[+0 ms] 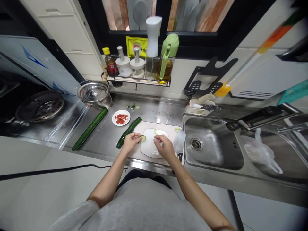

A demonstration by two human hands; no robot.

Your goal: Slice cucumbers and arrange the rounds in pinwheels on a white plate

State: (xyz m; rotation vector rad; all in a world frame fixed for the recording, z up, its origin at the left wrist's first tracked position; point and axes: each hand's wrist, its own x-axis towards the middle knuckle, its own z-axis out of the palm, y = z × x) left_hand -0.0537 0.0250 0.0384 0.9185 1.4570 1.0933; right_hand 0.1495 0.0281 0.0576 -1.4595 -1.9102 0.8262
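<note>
A cucumber slice [143, 138] is pinched between the thumb and fingers of my left hand [131, 142], over the left side of a white square plate [152, 150]. Above the plate's right side, my right hand [165, 147] has its thumb and fingertips drawn together; whether anything is between them is hidden. Another cucumber piece lies at the plate's far edge, just beyond my right fingertips. Under the plate is a pale cutting board [137, 154]. A knife [179, 142] rests along the board's right side, near one more cucumber piece [177, 130].
Left of the board lie a cut cucumber [128, 132] and a whole cucumber [90, 129]. Behind them are a small plate of chopped red pieces [121, 118], cucumber scraps [133, 106] and a lidded steel pot [95, 94]. A sink [214, 141] borders the board's right.
</note>
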